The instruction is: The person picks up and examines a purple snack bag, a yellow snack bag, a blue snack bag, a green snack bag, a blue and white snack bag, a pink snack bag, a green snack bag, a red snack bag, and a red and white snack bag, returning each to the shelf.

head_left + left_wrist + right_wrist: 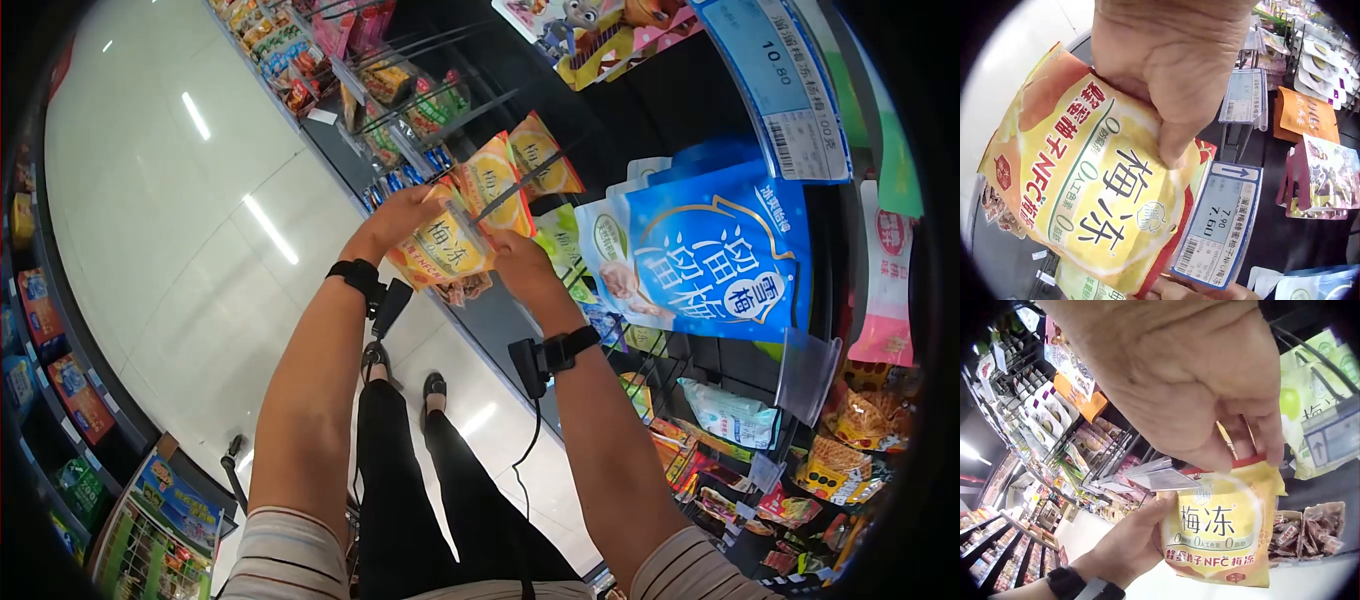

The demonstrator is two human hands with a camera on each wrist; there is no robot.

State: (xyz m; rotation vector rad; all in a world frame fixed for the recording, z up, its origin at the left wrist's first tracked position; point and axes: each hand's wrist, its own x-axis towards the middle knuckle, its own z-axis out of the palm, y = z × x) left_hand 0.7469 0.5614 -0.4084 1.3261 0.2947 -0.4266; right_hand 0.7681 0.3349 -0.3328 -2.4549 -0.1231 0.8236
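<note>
A yellow and orange bag of plum jelly (440, 248) hangs at the front of a shelf hook, gripped by both hands. My left hand (402, 222) holds it by one side, its thumb pressed on the printed front in the left wrist view. At the red top edge of the bag (1219, 528), my right hand (1210, 406) pinches with thumb and fingers. A price tag (1216, 225) on the hook's end overlaps the top of the bag. Behind it, more yellow bags (495, 185) hang on the rack.
A large blue snack bag (690, 250) hangs to the right, with green bags (1313, 419) beside the held one. Metal hooks stick out from the rack. Small packaged snacks (1310, 531) sit lower down. A pale tiled aisle (200, 200) runs along the left.
</note>
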